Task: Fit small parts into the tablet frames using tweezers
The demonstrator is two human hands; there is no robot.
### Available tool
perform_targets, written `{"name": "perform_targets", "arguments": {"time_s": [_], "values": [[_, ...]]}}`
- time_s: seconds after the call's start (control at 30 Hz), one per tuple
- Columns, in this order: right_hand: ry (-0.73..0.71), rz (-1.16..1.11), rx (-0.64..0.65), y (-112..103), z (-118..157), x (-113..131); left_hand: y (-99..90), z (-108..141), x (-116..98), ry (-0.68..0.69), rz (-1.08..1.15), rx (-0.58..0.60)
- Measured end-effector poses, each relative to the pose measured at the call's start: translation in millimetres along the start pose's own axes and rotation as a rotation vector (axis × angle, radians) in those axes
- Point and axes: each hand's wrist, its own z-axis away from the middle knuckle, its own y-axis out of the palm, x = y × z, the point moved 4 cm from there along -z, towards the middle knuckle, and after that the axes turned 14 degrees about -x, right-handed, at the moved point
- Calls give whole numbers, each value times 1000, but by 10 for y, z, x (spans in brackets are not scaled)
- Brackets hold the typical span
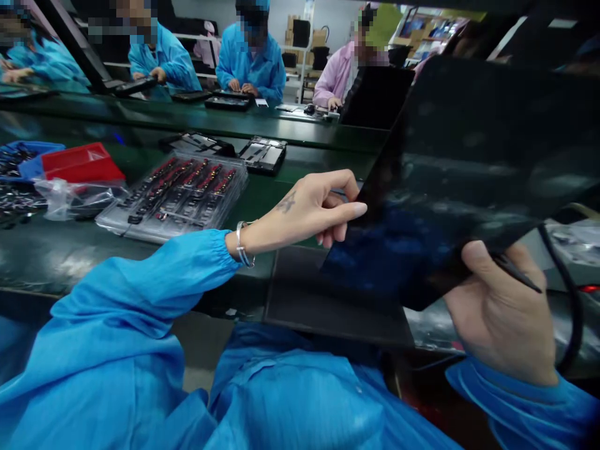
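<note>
A glossy black tablet-like screen panel (469,162) is tilted up in front of me at the right, its dark face reflecting faint light. My left hand (323,206) closes thumb and fingers at the panel's left edge. At the lower edge, my right hand (506,306) grips the panel, thumb on the face and fingers mostly hidden behind. A thin dark pointed tool, perhaps tweezers (518,273), sticks out between my right thumb and fingers. Under the panel lies a dark flat mat (337,300) at the bench edge.
Left on the green bench (187,250) stand a clear tray (154,228) of small parts, a red bin (82,162) and a blue bin (42,150). Opened device housings (263,154) lie beyond. Several co-workers (253,59) sit across. A black cable (574,300) hangs right.
</note>
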Motion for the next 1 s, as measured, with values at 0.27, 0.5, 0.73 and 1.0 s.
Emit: {"name": "perform_targets", "arguments": {"time_s": [0.27,0.5,0.73,1.0], "values": [[306,179,219,-49,70,-241,42,20,404,-232,116,-95],[489,181,290,-29,71,-456,47,37,741,-427,150,-134],[672,-27,84,12,143,-533,41,41,807,-434,113,-127],[595,-55,82,17,175,-469,49,65,799,-351,134,-97]]}}
